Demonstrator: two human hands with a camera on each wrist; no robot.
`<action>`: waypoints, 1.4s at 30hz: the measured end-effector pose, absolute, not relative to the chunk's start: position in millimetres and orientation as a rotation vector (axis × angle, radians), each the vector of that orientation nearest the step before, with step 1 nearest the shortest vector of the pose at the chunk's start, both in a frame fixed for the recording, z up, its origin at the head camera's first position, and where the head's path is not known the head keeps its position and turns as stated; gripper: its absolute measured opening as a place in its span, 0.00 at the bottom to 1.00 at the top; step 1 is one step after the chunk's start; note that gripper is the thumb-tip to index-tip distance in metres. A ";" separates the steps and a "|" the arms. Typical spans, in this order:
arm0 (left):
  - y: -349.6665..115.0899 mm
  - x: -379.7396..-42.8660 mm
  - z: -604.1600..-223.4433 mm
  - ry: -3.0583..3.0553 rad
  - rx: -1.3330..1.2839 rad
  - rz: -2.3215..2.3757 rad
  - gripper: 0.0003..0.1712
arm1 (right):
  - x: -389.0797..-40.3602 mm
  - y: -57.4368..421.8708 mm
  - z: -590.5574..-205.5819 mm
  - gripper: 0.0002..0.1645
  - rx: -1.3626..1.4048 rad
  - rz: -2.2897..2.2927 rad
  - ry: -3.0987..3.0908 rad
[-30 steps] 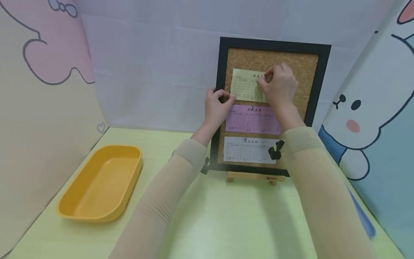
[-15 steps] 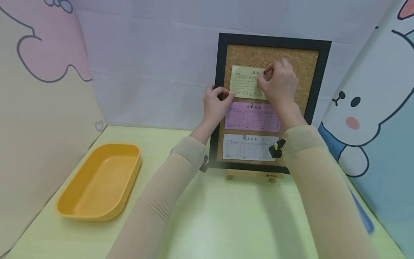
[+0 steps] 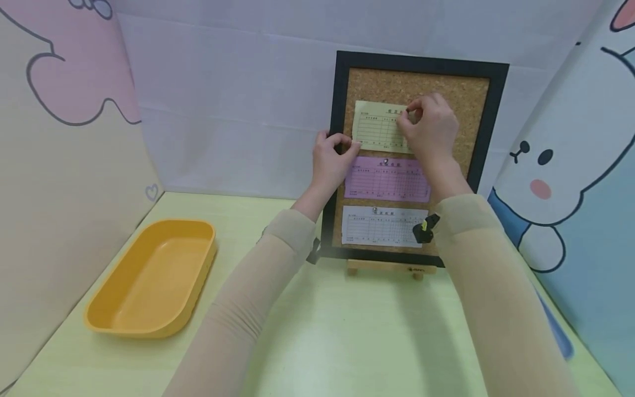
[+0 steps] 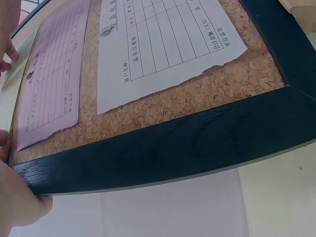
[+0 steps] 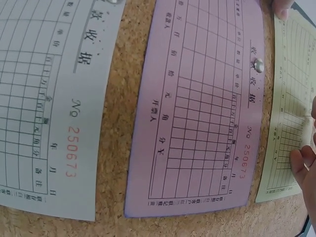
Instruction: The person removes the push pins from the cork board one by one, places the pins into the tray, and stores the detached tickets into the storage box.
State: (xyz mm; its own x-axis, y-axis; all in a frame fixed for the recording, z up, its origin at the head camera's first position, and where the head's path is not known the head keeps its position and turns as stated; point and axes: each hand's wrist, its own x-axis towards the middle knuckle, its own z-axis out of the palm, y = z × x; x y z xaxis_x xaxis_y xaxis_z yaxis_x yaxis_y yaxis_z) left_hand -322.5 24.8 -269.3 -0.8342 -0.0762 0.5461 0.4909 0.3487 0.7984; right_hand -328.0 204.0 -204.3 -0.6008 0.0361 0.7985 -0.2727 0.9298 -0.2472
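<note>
A black-framed corkboard (image 3: 421, 82) leans on a small wooden easel (image 3: 392, 267). Three receipt slips lie one above another on it: yellow (image 3: 379, 127), pink (image 3: 387, 179) and white (image 3: 382, 226). Silver pushpins hold the pink and white ones at their top edges. At the yellow slip's lower left corner, my left hand (image 3: 331, 160) pinches with thumb and index finger, its other fingers at the frame's left edge. My right hand (image 3: 432, 129) pinches a small pushpin (image 3: 408, 112) at the yellow slip's top edge. That hand hides the slip's right part.
A yellow tray (image 3: 208, 259) stands on the pale green table (image 3: 337, 336) to the left. At the right edge a blue object (image 3: 558, 331) is partly hidden by my right sleeve. Walls with cartoon prints enclose the table on both sides.
The view has tilted slightly, so the board sits a little higher. My right thumb and index finger have shifted slightly right at the yellow slip's top edge. My left hand stays at the corner.
</note>
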 end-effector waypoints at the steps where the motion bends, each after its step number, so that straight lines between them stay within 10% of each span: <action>1: 24.7 -322.2 -269.2 -2.118 -0.360 -1.506 0.12 | -327.2 204.1 -204.3 0.16 0.172 0.442 -2.175; 42: -46.4 -274.8 -218.7 -2.060 -0.407 -1.496 0.11 | -260.7 232.7 -166.8 0.13 0.461 0.428 -2.031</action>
State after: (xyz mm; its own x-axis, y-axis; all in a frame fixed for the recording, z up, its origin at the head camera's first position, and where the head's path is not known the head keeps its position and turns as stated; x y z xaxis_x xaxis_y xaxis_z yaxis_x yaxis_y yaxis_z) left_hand -274.8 -46.4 -218.7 -0.7994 -0.0771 0.5958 0.5428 0.3323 0.7714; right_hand -260.7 232.7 -166.8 -0.4556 -0.1456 0.8782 -0.4877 0.8662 -0.1093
